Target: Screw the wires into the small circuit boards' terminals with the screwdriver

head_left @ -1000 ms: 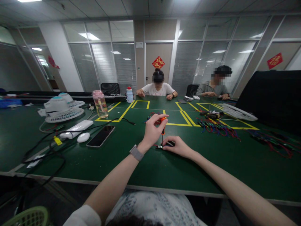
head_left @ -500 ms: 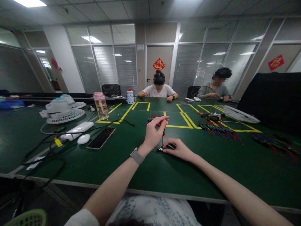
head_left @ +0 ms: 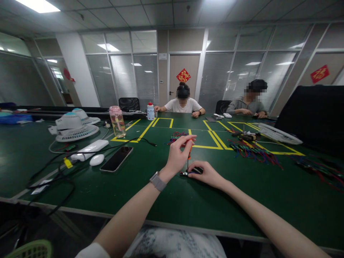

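My left hand (head_left: 178, 154) is closed around the orange handle of a screwdriver (head_left: 189, 154), held nearly upright. The dark shaft points down at a small circuit board (head_left: 184, 173) lying on the green table (head_left: 113, 193). My right hand (head_left: 205, 172) pinches the board's right side and the wires there, its fingertips close to the screwdriver's tip. Those fingers partly hide the board, and whether the tip sits in a screw is too small to tell. Just beyond my left hand lies a bunch of boards with red and blue wires (head_left: 177, 137).
To the left are a phone (head_left: 117, 159), a white case (head_left: 96, 159), a power strip (head_left: 90, 149), black cables, fans (head_left: 76, 130) and a bottle (head_left: 117, 122). More wired boards (head_left: 252, 152) lie at right beside a dark screen (head_left: 314, 122). Two people sit across the table.
The view has shifted slightly, so the scene sits a little lower and further right. My left hand's fingers have turned a bit on the screwdriver handle; my right hand keeps its hold.
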`<state>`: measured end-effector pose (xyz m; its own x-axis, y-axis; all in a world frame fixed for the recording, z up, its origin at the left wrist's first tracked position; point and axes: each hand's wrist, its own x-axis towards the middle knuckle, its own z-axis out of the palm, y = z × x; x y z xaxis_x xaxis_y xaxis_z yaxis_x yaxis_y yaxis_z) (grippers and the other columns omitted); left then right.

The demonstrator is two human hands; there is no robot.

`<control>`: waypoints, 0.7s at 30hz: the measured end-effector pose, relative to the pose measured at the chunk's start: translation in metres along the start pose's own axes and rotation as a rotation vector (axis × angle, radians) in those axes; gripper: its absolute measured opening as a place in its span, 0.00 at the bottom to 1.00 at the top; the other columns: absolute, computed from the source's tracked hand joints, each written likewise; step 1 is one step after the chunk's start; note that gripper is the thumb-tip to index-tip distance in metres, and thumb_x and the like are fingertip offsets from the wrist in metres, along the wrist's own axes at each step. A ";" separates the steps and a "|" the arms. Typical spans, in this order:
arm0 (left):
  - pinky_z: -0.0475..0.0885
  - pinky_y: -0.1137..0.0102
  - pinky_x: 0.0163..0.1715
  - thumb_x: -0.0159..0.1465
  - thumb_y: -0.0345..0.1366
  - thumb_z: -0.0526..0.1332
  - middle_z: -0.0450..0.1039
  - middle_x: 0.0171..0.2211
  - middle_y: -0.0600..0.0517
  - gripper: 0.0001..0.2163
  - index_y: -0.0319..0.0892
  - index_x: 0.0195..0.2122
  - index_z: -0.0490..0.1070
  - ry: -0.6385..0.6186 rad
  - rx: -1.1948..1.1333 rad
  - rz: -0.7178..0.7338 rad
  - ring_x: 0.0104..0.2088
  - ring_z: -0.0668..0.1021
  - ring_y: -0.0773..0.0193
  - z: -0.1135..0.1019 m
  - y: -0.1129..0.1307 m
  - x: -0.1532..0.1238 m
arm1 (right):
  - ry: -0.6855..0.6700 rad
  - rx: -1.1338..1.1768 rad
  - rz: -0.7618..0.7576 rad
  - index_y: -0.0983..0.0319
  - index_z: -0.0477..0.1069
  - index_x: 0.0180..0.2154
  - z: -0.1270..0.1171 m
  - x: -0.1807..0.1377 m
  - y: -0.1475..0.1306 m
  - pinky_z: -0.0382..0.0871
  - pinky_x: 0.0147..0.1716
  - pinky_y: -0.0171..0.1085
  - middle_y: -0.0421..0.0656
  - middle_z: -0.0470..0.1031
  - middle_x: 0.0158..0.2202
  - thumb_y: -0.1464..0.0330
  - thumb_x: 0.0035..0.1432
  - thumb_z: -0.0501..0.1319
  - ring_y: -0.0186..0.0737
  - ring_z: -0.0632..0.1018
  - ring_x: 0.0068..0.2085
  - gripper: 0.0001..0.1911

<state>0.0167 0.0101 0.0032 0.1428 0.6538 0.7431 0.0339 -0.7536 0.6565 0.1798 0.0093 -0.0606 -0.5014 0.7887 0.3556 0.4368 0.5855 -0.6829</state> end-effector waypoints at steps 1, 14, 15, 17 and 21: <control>0.73 0.72 0.38 0.66 0.35 0.55 0.75 0.39 0.49 0.10 0.42 0.45 0.74 0.008 0.015 0.007 0.37 0.78 0.66 0.000 0.001 0.000 | 0.000 0.000 -0.001 0.61 0.76 0.33 0.000 0.000 0.000 0.70 0.44 0.39 0.43 0.79 0.35 0.68 0.52 0.66 0.42 0.78 0.39 0.05; 0.71 0.72 0.39 0.68 0.33 0.52 0.74 0.45 0.48 0.13 0.43 0.49 0.72 -0.022 0.013 -0.018 0.40 0.77 0.65 -0.001 0.005 -0.001 | 0.001 -0.011 0.013 0.62 0.77 0.32 0.001 0.001 -0.001 0.69 0.44 0.39 0.43 0.79 0.35 0.68 0.52 0.67 0.41 0.77 0.39 0.05; 0.72 0.72 0.39 0.68 0.33 0.52 0.75 0.45 0.48 0.13 0.43 0.49 0.72 -0.024 0.007 -0.024 0.40 0.78 0.65 -0.001 0.005 -0.001 | 0.001 -0.015 0.012 0.62 0.77 0.32 0.001 0.001 -0.001 0.69 0.44 0.39 0.43 0.79 0.35 0.68 0.52 0.66 0.41 0.77 0.39 0.05; 0.72 0.72 0.38 0.66 0.33 0.54 0.75 0.42 0.48 0.11 0.42 0.47 0.73 -0.010 0.025 -0.021 0.39 0.78 0.65 -0.002 0.006 0.000 | -0.001 -0.020 0.009 0.62 0.76 0.32 0.000 0.001 -0.002 0.69 0.44 0.39 0.43 0.79 0.35 0.68 0.52 0.66 0.41 0.77 0.39 0.05; 0.71 0.73 0.37 0.63 0.35 0.60 0.74 0.37 0.50 0.07 0.42 0.40 0.75 0.037 0.117 0.015 0.38 0.76 0.65 -0.002 0.007 -0.001 | -0.007 -0.017 0.008 0.62 0.76 0.33 0.000 0.000 -0.002 0.69 0.44 0.39 0.42 0.78 0.36 0.68 0.53 0.66 0.41 0.77 0.39 0.04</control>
<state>0.0148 0.0046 0.0075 0.1080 0.6425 0.7586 0.1474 -0.7650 0.6269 0.1787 0.0081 -0.0594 -0.5031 0.7920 0.3458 0.4530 0.5825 -0.6749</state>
